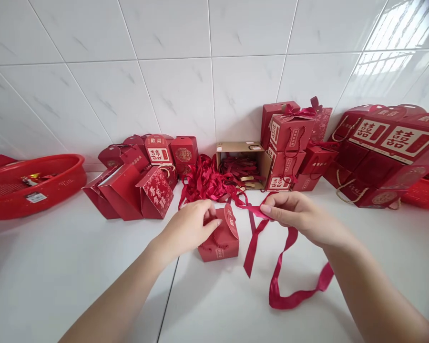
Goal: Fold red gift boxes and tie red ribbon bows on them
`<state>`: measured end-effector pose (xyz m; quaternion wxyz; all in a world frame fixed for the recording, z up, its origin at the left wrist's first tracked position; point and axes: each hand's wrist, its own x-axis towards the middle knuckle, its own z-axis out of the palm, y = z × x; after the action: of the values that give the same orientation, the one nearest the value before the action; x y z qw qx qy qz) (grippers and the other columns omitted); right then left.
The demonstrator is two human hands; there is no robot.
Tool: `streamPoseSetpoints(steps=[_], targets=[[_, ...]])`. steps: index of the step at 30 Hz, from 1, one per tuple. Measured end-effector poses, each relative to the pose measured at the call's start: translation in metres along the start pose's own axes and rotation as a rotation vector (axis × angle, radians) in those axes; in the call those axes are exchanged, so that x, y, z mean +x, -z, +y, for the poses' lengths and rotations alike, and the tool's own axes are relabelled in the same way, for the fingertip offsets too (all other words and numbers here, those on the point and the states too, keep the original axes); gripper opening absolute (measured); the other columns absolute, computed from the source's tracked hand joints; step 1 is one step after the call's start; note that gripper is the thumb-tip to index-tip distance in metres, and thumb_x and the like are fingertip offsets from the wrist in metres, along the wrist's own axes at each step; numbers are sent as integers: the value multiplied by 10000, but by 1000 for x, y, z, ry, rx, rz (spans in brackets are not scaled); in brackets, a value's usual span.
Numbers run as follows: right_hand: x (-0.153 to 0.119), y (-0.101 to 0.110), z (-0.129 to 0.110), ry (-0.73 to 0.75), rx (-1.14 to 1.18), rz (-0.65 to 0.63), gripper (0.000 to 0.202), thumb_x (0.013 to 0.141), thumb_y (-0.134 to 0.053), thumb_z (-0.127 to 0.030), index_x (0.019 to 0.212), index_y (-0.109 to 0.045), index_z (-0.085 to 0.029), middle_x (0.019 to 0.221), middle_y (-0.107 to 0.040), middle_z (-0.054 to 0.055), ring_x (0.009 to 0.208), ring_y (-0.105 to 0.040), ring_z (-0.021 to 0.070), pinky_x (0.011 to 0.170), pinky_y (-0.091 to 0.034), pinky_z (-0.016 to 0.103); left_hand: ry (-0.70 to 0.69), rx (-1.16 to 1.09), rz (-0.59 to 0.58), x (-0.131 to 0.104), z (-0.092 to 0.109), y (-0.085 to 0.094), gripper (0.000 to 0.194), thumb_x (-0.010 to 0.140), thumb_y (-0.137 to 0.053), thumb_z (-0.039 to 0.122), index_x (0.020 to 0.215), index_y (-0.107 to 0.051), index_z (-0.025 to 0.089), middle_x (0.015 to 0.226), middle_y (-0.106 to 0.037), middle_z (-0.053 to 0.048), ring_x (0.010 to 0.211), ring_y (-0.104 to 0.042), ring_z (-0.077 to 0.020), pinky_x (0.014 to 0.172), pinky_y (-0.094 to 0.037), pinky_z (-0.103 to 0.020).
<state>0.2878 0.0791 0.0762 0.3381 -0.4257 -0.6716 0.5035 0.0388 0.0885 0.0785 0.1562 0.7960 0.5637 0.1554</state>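
A small red gift box (pixel 219 252) with an oval flap and cord handles stands on the white surface in front of me. At its upper left, my left hand (pixel 191 226) grips the top, thumb over the near side and fingertips partly hidden. To the right, my right hand (pixel 300 214) pinches a red ribbon (pixel 259 209) between thumb and fingers. One strand runs back toward a tangled pile of red ribbons (pixel 205 181) behind the box. A long loop of ribbon (pixel 289 301) lies below my right hand.
Left are a red plastic basket (pixel 67 174) and several red boxes (pixel 123 195). An open cardboard box (pixel 236 146) holding red items stands behind the ribbons. Stacked red boxes (pixel 289 138) and a larger group of boxes (pixel 389 143) fill the right, against a tiled wall (pixel 175 95).
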Motion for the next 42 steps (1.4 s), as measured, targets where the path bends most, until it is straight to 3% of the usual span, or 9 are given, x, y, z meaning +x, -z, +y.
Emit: streamPoseSetpoints(steps=[2, 5, 7, 11, 14, 22, 27, 35, 42], targets=[[3, 1, 4, -20, -36, 13, 449, 832, -615, -591, 684, -529, -176, 598, -296, -61, 534, -215, 77, 472, -162, 242, -90, -119, -37, -3, 1, 6, 191, 888, -563, 369, 761, -597, 231, 720, -651, 9, 675, -605, -181, 635, -460, -301], [9, 0, 10, -55, -87, -13, 446, 833, -603, -598, 696, -539, -178, 606, -311, -57, 544, -233, 83, 479, -178, 243, -410, -288, -223, -14, 5, 19, 174, 835, -678, 371, 735, -653, 231, 785, -670, 3, 728, -600, -158, 747, -478, -296], [14, -3, 13, -61, -106, -45, 458, 832, -606, -580, 642, -491, -180, 592, -300, -63, 540, -234, 81, 482, -183, 243, -514, -321, -294, -17, 6, 22, 167, 830, -686, 362, 738, -653, 227, 846, -666, -12, 803, -601, -167, 805, -482, -302], [22, -13, 21, -77, -89, -51, 479, 829, -613, -547, 592, -409, -184, 573, -289, -73, 529, -233, 73, 492, -182, 245, -202, -188, -23, -6, -3, 5, 112, 889, -534, 286, 968, -602, 243, 1142, -621, -59, 1164, -522, -247, 1015, -419, -424], [27, -19, 28, -86, -69, -66, 454, 824, -611, -559, 622, -459, -182, 582, -307, -72, 537, -237, 77, 497, -189, 248, -96, -180, -110, 5, -11, -11, 284, 874, -542, 348, 1143, -582, 265, 1325, -526, -68, 1289, -445, -279, 1067, -397, -462], [32, -18, 37, -120, -101, -24, 442, 813, -626, -532, 602, -449, -186, 587, -320, -59, 545, -253, 87, 502, -209, 255, -132, -202, -217, 11, -7, -21, 354, 840, -569, 300, 1191, -567, 256, 1315, -524, -74, 1264, -472, -267, 1067, -401, -446], [30, -16, 36, -95, -111, -9, 466, 824, -625, -515, 579, -398, -190, 579, -301, -62, 539, -255, 86, 499, -204, 255, -138, -180, -248, 10, -3, -21, 260, 811, -590, 287, 1068, -591, 247, 1346, -503, -71, 1296, -413, -306, 1068, -384, -489], [24, -16, 25, -91, -122, -67, 443, 849, -599, -519, 607, -434, -187, 580, -295, -69, 535, -227, 83, 484, -185, 260, -180, -230, -268, 7, -1, -24, 213, 829, -560, 264, 1041, -567, 245, 1162, -558, -61, 1128, -504, -269, 1005, -419, -467], [17, -15, 14, -87, -172, -84, 428, 871, -573, -465, 592, -398, -192, 565, -278, -72, 527, -221, 84, 474, -178, 259, -232, -217, -226, 7, 0, -25, 244, 820, -590, 247, 1063, -609, 261, 1143, -595, -58, 1088, -542, -261, 962, -463, -441]])
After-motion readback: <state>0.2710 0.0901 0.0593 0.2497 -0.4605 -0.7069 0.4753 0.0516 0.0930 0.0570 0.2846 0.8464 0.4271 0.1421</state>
